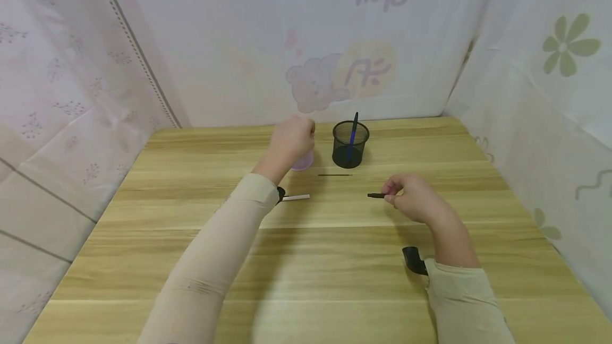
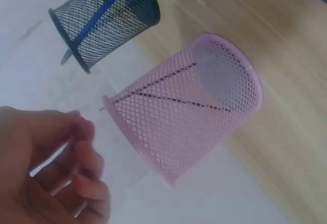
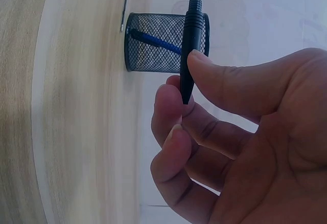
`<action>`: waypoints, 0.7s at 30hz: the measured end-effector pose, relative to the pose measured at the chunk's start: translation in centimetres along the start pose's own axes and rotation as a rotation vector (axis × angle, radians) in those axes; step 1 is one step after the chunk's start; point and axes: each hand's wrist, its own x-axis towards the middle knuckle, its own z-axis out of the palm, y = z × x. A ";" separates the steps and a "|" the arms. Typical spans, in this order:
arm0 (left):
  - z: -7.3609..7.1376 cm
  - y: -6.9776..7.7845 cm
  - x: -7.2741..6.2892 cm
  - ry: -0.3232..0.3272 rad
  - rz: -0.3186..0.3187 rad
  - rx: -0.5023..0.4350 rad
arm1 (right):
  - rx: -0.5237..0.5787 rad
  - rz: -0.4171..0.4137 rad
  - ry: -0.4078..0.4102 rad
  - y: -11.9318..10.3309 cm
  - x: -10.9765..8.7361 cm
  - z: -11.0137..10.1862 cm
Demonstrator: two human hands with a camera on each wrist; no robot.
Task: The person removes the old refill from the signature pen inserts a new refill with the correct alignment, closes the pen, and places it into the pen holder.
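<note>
Two beige sleeves [image 1: 201, 275] reach in over the near side of the table [image 1: 334, 259], a black wrist camera [image 1: 413, 260] showing beside the right cuff. The right hand [image 1: 412, 195] is over the right half of the table, well in from the right edge, its thumb and forefinger pinching a short black pen barrel [image 3: 191, 35] with a ridged, stepped end; its other fingers are curled. The left hand [image 1: 292, 137] is up by the middle of the far edge, just beyond the mouth of a pink mesh cup [image 2: 173, 116]; its fingers are loosely bent, the tips close together with nothing visible between them. Inside that cup lean two thin dark rods [image 2: 163, 81], one poking past the rim. To its right, also near the far edge, stands a black mesh cup [image 1: 339, 147] holding a blue pen [image 1: 353, 139]. Another thin rod [image 1: 334, 175] lies in front of the cups, and nearer the table's centre lies a white stick [image 1: 297, 197], partly hidden by the left wrist
</note>
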 end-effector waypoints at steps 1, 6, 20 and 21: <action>0.0 -0.1 0.2 -0.003 -0.003 0.001 | -0.001 0.001 0.001 0.0 -0.1 0.0; 0.2 -0.4 1.2 -0.048 -0.042 -0.037 | -0.011 0.009 0.003 0.0 -0.2 0.0; 2.6 -1.4 2.8 -0.134 -0.044 -0.072 | -0.001 -0.004 0.024 0.4 -0.5 0.1; 2.7 -1.4 2.9 -0.128 -0.041 -0.078 | 0.005 -0.002 0.024 0.3 -0.5 0.0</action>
